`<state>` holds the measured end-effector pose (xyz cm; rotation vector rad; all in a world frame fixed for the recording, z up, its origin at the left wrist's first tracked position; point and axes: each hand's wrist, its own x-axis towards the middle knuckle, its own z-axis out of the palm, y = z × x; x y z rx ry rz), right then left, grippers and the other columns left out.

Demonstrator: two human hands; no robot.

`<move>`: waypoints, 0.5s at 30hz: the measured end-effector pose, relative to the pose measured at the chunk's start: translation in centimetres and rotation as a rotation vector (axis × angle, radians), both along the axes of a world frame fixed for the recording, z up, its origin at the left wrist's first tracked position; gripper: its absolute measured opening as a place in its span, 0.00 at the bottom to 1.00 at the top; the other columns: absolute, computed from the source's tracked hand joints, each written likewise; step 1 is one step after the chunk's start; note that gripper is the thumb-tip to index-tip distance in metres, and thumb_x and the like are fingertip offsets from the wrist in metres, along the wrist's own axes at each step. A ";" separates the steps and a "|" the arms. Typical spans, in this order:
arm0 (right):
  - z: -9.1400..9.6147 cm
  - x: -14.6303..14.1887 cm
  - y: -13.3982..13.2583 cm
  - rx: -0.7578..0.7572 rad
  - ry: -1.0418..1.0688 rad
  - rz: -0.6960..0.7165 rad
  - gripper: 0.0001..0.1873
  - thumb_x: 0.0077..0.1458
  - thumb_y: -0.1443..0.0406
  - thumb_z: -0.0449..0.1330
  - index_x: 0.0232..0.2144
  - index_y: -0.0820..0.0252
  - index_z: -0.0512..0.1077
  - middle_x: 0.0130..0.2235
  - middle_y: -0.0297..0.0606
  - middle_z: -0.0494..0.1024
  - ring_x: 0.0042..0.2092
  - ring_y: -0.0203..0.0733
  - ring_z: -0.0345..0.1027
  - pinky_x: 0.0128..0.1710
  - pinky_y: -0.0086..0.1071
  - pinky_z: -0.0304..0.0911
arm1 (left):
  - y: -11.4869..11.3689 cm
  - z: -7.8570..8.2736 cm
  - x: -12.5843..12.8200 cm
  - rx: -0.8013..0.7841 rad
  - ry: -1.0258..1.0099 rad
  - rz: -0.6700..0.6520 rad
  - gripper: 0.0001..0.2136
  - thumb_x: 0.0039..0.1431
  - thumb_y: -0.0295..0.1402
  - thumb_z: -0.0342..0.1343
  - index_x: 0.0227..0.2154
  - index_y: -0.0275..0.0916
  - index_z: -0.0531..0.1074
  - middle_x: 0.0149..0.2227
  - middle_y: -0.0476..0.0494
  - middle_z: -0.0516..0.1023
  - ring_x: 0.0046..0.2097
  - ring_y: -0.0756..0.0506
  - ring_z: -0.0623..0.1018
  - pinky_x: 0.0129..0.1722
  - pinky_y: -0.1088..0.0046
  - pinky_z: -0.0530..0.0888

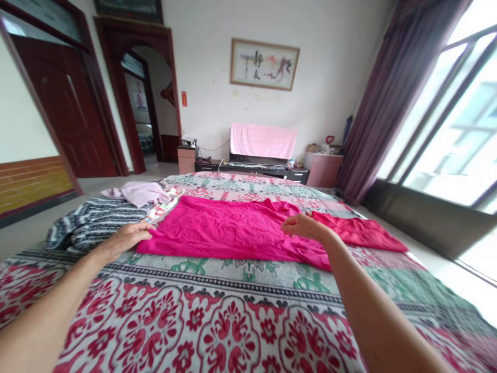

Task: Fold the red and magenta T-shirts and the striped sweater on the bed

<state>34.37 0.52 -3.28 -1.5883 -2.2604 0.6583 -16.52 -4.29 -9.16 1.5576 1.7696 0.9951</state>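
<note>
A bright pink garment (pixel 225 228) lies spread sideways across the bed, wrinkled, its exact kind unclear. At its left end, my left hand (pixel 126 240) has its fingers closed on the edge of the cloth. My right hand (pixel 306 227) is over the right part of the garment, fingers curled in a pinch on the fabric; the fingertips are partly hidden. Just beyond my right hand lies a folded red cloth (pixel 363 233). Beside my left hand is a heap with a black-and-white patterned garment (pixel 101 220) and a light pink cloth (pixel 137 194) on top.
A patterned bedspread (pixel 229 321) in red, white and green covers the bed. Past its far edge stand a low black cabinet (pixel 209 166) and a screen draped with a pink towel (pixel 263 140). A purple curtain (pixel 382 103) and windows are at right, doorways at left.
</note>
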 end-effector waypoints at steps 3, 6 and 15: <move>-0.3 5.0 -1.9 0.042 0.065 -0.113 0.11 0.46 0.65 0.56 0.27 0.62 0.78 0.24 0.35 0.76 0.25 0.33 0.65 0.26 0.27 0.60 | 0.8 -0.9 -0.3 0.013 -0.015 0.063 0.13 0.34 0.39 0.57 0.27 0.41 0.76 0.33 0.54 0.80 0.41 0.44 0.72 0.39 0.76 0.66; -1.2 8.1 -3.4 0.084 0.132 -0.211 0.13 0.45 0.63 0.57 0.30 0.64 0.78 0.24 0.35 0.76 0.25 0.33 0.65 0.26 0.28 0.61 | 0.8 -1.3 0.1 0.055 -0.069 0.123 0.13 0.32 0.40 0.56 0.25 0.42 0.75 0.34 0.53 0.80 0.41 0.43 0.73 0.40 0.74 0.67; -3.9 5.0 -4.3 0.243 -0.062 -0.209 0.14 0.52 0.59 0.55 0.27 0.62 0.76 0.25 0.34 0.75 0.29 0.34 0.67 0.30 0.25 0.59 | 0.0 -0.8 1.3 0.057 -0.105 0.182 0.14 0.29 0.47 0.57 0.21 0.45 0.73 0.28 0.55 0.79 0.39 0.43 0.74 0.41 0.71 0.69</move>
